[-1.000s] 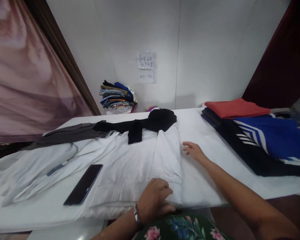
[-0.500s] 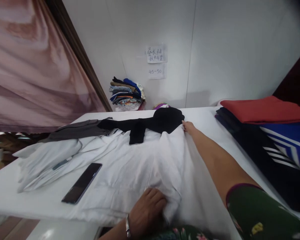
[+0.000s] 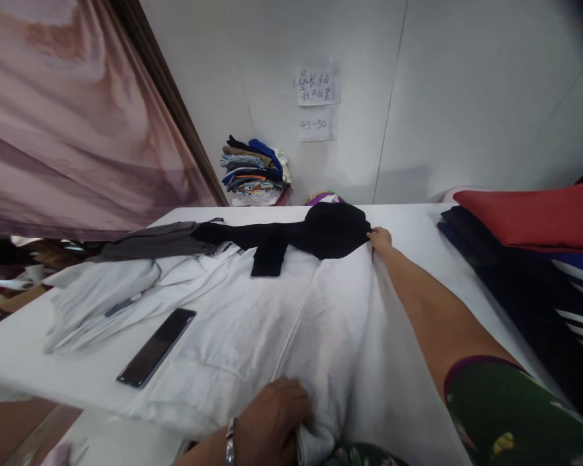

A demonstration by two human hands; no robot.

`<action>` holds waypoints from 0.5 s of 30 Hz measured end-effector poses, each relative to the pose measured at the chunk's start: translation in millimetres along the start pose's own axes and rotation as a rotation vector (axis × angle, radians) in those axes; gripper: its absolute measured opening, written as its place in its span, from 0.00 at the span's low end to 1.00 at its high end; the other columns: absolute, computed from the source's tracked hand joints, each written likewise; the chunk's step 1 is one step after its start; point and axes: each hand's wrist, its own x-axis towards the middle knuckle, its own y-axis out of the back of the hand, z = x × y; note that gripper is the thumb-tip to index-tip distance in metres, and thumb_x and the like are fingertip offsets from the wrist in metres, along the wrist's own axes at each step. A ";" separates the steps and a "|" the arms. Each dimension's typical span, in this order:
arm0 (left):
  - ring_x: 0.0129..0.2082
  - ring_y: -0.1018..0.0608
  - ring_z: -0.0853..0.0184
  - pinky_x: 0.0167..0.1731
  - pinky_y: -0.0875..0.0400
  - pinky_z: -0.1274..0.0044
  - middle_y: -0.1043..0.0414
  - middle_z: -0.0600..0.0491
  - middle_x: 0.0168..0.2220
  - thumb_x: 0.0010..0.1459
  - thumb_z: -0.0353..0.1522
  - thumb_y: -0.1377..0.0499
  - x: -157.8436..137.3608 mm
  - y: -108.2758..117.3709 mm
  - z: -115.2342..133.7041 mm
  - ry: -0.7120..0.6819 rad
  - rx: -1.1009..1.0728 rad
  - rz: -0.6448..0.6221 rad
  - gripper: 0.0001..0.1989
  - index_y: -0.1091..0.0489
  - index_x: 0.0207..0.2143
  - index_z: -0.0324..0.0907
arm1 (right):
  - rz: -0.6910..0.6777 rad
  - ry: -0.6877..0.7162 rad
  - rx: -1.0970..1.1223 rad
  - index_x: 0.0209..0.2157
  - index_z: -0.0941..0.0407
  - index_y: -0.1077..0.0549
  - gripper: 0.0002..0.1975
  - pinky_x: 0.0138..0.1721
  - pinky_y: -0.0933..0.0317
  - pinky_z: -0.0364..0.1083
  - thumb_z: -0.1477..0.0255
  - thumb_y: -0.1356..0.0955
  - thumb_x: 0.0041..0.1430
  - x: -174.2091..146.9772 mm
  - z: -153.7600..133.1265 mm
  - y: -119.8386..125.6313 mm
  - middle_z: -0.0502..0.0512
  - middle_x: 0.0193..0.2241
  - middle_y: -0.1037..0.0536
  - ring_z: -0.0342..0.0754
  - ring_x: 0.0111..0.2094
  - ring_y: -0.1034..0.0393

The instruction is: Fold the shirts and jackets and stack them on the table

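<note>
A white long garment [image 3: 267,310], with a seam down its front, lies spread across the table, and a black fabric part [image 3: 333,230] lies along its far end. My right hand [image 3: 381,240], arm stretched out, pinches the far right edge where white meets black. Close to me, my left hand [image 3: 274,417], wearing a silver bracelet [image 3: 230,440], is curled over the near edge of the white cloth with its fingertips partly hidden. A black phone [image 3: 156,347] lies left of the garment.
Folded clothes, with a red one [image 3: 529,217] on top, are stacked at the right. Grey folded cloth [image 3: 146,241] and a crumpled white garment [image 3: 109,285] lie at the left. A clothes pile [image 3: 255,169] stands by the wall under paper signs [image 3: 319,97].
My left hand has drawn the near edge of the white garment slightly toward me and left; the cloth is flatter and its seam straighter. My right hand keeps its grip. The view has shifted slightly.
</note>
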 end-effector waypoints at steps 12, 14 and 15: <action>0.34 0.28 0.60 0.37 0.36 0.69 0.29 0.53 0.32 0.41 0.35 0.39 0.9 3.3 12.3 0.016 0.033 -0.010 0.11 0.34 0.30 0.49 | -0.455 0.755 -0.377 0.60 0.54 0.40 0.29 0.62 0.66 0.62 0.55 0.42 0.62 -201.4 -13.6 -10.0 0.60 0.65 0.48 0.57 0.66 0.62; 0.35 0.27 0.59 0.38 0.36 0.69 0.28 0.52 0.32 0.40 0.39 0.36 -0.9 4.3 12.5 -0.001 0.058 -0.030 0.14 0.32 0.31 0.48 | -0.573 0.708 -0.465 0.61 0.55 0.40 0.32 0.62 0.67 0.63 0.52 0.42 0.61 -219.8 -7.7 -12.8 0.62 0.66 0.50 0.59 0.66 0.63; 0.36 0.27 0.60 0.38 0.35 0.70 0.27 0.52 0.32 0.40 0.41 0.36 -1.8 7.2 12.3 -0.005 0.052 -0.045 0.15 0.30 0.32 0.48 | -0.589 0.681 -0.478 0.61 0.55 0.40 0.32 0.62 0.67 0.64 0.51 0.43 0.61 -223.6 -7.6 -11.9 0.63 0.66 0.51 0.59 0.66 0.63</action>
